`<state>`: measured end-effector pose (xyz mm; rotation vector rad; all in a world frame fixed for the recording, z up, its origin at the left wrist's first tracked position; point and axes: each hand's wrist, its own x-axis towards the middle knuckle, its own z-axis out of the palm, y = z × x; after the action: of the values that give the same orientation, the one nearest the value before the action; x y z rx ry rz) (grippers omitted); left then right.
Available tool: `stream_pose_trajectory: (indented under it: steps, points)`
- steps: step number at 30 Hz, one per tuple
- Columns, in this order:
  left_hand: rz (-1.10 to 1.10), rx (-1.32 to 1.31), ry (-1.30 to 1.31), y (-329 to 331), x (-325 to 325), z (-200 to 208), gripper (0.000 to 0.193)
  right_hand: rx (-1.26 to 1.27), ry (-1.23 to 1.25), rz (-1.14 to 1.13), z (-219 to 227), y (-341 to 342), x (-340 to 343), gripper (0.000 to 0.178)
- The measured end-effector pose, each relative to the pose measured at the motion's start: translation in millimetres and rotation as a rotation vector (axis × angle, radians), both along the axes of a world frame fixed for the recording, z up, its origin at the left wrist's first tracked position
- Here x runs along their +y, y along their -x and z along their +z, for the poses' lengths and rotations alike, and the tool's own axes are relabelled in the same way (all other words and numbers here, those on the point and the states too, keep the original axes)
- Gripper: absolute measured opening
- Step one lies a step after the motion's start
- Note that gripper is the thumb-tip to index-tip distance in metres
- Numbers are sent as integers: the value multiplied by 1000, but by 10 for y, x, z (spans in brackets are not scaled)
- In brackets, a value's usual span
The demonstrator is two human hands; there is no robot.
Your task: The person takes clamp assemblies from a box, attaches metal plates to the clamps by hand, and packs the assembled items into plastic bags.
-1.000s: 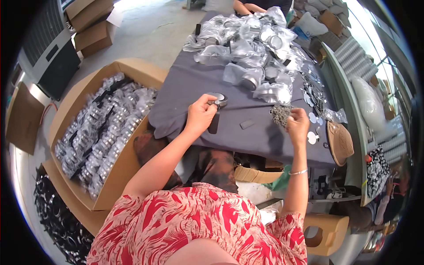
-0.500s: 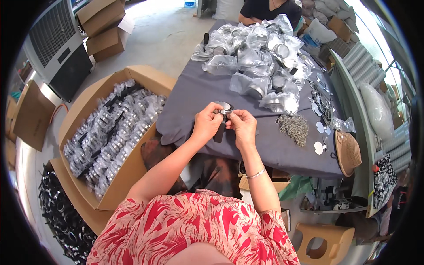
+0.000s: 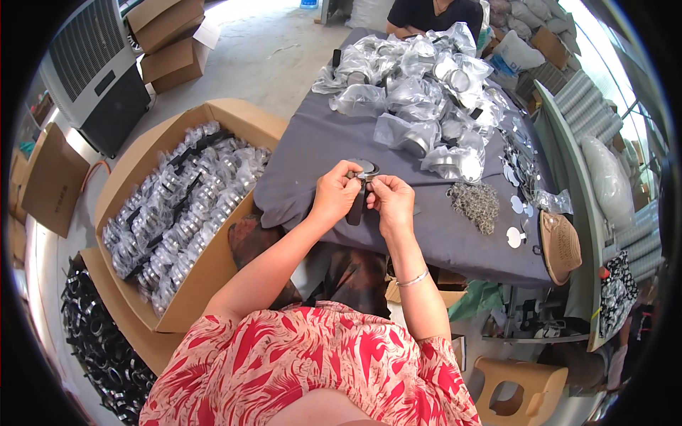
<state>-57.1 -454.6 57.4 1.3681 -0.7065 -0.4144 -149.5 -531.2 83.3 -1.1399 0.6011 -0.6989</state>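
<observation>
- Compared with a second ago, I see the right hand (image 3: 393, 204) gone from the pile of small metal bits (image 3: 474, 208) and brought in beside the left hand (image 3: 335, 193); against the half-second-old view, both hands have barely shifted.
- The left thumb and forefinger are narrowed on the edge of a round piece (image 3: 366, 169) with a black strap (image 3: 357, 211) hanging below it. The right fingertips are drawn together right beside it; I can't tell what, if anything, they pinch.
- That round piece sits between the hands, over the near part of the grey cloth (image 3: 305, 163).
- My worry is the left pinch: it takes only the rim, so a sideways push from the right fingers could tip the piece or let it slip.
- Anything tiny in the right fingertips could spring loose and get lost among the cloth's folds.
- A swinging right forearm could scatter the loose bits, as they lie in an open heap.
- Hidden from me: the contact between fingertips and strap, and most of a small flat piece (image 3: 417, 210) behind the right hand.
- Further out, cloudy bags (image 3: 415, 96) blur their contents, and the person opposite (image 3: 455, 13) is cut off by the top edge.
</observation>
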Motion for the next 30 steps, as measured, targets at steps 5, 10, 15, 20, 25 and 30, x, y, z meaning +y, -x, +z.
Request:
stream_pose_trajectory:
  steps: [5,10,15,20,25,30]
  points:
    - [4,7,-19,-29,-13,0,13,54,61,0,24,-32,-43,6]
    - [-1,12,-20,-8,12,24,12,111,104,-46,5,-18,-10,5]
    - [-2,-23,-21,-9,19,31,13,233,620,-152,7,-30,57,9]
    - [32,-23,-14,8,-6,13,13,224,234,-4,74,2,-23,9]
    - [44,-23,-17,4,3,41,12,277,719,-110,28,-43,-19,9]
    - [-11,15,-21,3,33,35,14,284,434,4,51,1,-23,11]
